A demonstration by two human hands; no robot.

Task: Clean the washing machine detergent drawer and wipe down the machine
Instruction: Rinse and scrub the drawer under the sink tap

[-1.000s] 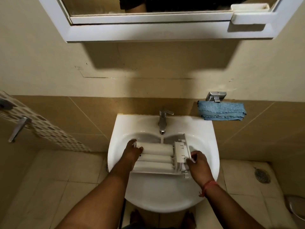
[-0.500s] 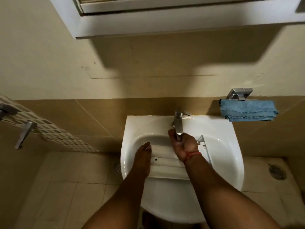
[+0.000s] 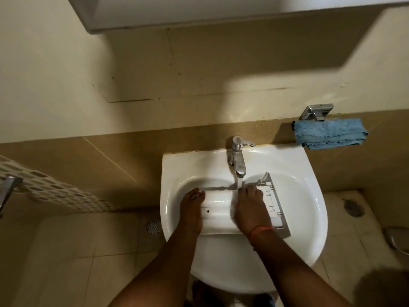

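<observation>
The white detergent drawer (image 3: 219,210) lies across the basin of the white sink (image 3: 307,196), its grey front panel (image 3: 277,207) to the right. Water runs from the steel tap (image 3: 236,156) onto the drawer's far edge. My left hand (image 3: 191,210) grips the drawer's left end. My right hand (image 3: 250,210) lies over the drawer near the front panel, fingers bent over its far edge right at the water stream. A red thread sits on my right wrist. A folded blue cloth (image 3: 329,134) hangs on the wall to the right of the tap.
A steel hook (image 3: 316,111) sits above the cloth. A white cabinet (image 3: 221,12) overhangs the sink. At the left are a perforated white panel (image 3: 55,191) and a metal handle (image 3: 8,187). Floor drains (image 3: 153,227) lie on the tiles either side.
My right hand left the tap and came down onto the drawer's right part. Water now runs from the tap. My view tilted down and shifted left.
</observation>
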